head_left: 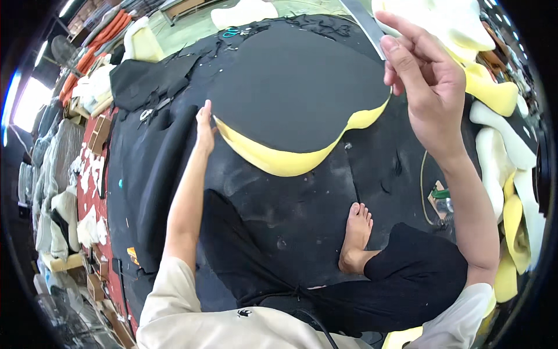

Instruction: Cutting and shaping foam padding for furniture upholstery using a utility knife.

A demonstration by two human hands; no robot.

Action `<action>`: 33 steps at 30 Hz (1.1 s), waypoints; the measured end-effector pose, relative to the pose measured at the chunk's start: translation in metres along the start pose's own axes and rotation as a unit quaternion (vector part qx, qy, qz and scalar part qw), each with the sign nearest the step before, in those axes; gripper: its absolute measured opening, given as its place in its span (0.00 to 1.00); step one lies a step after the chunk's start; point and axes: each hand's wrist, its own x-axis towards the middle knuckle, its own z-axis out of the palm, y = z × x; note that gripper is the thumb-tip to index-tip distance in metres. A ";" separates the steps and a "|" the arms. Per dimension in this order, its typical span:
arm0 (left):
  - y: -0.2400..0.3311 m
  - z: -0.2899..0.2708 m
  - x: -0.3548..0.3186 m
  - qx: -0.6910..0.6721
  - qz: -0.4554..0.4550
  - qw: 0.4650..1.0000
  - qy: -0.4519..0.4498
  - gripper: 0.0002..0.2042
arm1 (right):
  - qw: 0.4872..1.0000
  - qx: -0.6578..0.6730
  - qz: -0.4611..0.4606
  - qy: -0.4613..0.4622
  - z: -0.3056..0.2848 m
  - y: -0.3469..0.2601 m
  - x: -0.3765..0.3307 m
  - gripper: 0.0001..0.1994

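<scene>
At left, ragged black cloth (139,87) with a pale tool (146,114) on it, too small to make out, and beside it a long dark fold (160,186). Next, the left hand (204,132), seen edge-on at one end of the yellow edge (282,163), fingers straight and close together; cannot tell whether gripping or only resting there. Just beyond, teal scissors (231,32), near the far side of the mat (261,209). In the middle, on that mat and between both hands, the black panel (296,87), rounded at the far side, yellow showing along the near side, broad at first, then thin, then wider again. Beyond it, dark offcuts (322,26). Judging by outline and scraps, probably already cut to shape; near side, with yellow bare, likely still to finish. Cannot tell whether black and yellow already fixed together. Toward the right, the right hand (433,87), raised over the panel's right end, thumb and forefinger pinching a grey strip (367,26), perhaps a blade or ruler, other fingers curled close to the yellow tip, contact unclear. At far right, yellow foam (491,90), apparently outside the present step.
</scene>
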 end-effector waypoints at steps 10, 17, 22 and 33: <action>0.001 0.015 0.017 -0.022 -0.122 0.982 -0.141 0.30 | 0.992 0.046 0.107 0.055 -0.038 -0.027 -0.008 0.17; -0.020 -0.003 -0.105 0.051 -0.097 0.987 -0.115 0.54 | 0.992 0.013 0.107 0.066 -0.037 -0.031 -0.010 0.18; -0.028 0.005 -0.234 0.058 -0.195 0.963 -0.180 0.54 | 0.998 -0.010 0.050 0.042 -0.040 -0.011 -0.009 0.19; -0.011 0.066 -0.171 -0.183 -0.237 0.946 -0.123 0.46 | 0.999 -0.020 0.011 0.041 -0.035 -0.033 -0.010 0.17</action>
